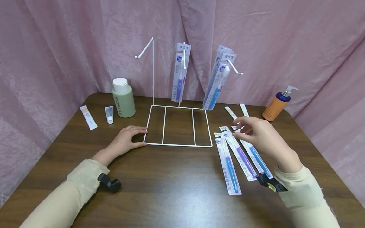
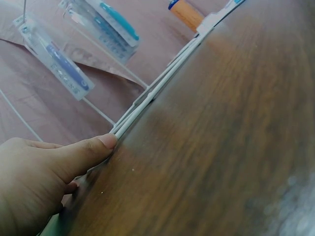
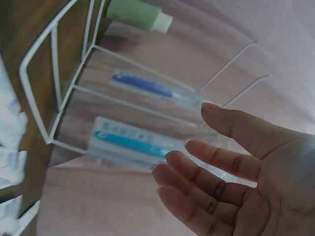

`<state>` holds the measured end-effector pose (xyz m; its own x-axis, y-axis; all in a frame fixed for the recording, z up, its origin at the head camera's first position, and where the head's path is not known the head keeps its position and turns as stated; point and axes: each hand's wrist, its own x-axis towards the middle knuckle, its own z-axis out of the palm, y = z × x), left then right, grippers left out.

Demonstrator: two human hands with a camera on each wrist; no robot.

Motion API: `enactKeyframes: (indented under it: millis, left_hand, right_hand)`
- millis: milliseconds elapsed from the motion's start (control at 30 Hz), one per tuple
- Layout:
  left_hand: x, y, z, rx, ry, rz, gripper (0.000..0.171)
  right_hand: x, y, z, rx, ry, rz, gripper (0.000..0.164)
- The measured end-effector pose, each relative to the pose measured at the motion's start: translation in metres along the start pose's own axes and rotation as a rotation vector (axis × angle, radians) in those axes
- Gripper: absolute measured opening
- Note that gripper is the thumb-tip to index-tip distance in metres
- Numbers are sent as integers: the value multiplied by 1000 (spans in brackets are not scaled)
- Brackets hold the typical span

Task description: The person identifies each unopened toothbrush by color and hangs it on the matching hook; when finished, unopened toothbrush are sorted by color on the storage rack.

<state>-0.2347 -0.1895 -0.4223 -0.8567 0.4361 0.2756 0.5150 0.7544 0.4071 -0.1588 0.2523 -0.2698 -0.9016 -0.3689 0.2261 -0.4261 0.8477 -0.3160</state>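
Note:
A white wire display rack (image 1: 179, 145) stands on the table, with upright rods ending in hooks. My left hand (image 1: 125, 139) touches its front left corner, thumb and fingers spread; in the left wrist view the thumb tip rests on the base wire (image 2: 135, 109). One packaged purple toothbrush (image 1: 180, 76) hangs on the middle hook, and several packs with a blue toothbrush (image 1: 218, 84) in front hang on the right one. My right hand (image 1: 258, 134), fingers loosely bent and holding nothing, is over the packaged toothbrushes (image 1: 228, 167) fanned out on the table, partly hiding them.
A green bottle (image 1: 124, 101) with a white cap, a small white tube (image 1: 109, 114) and a slim white packet (image 1: 88, 117) are at the left. Behind my right hand stands an orange pump bottle (image 1: 275, 107). A pink curtain (image 1: 256, 28) hangs behind the table.

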Motion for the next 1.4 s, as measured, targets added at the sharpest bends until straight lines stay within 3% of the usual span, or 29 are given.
enactKeyframes:
  millis: [400,733,1067,1400]
  left_hand:
    - [0,-1,0,5,-5,-1,50]
    - [0,-1,2,4,-4,7,50]
    - [1,-2,2,-4,-7,-4,50]
    - [2,-2,1,-15,-14,-10,50]
  right_hand:
    - [-23,51,17,49,9,103,28]
    - [-30,97,36,51,-110,237,39]
    - [-30,118,49,51,-153,278,44]
    - [-27,126,62,38,-222,308,47]
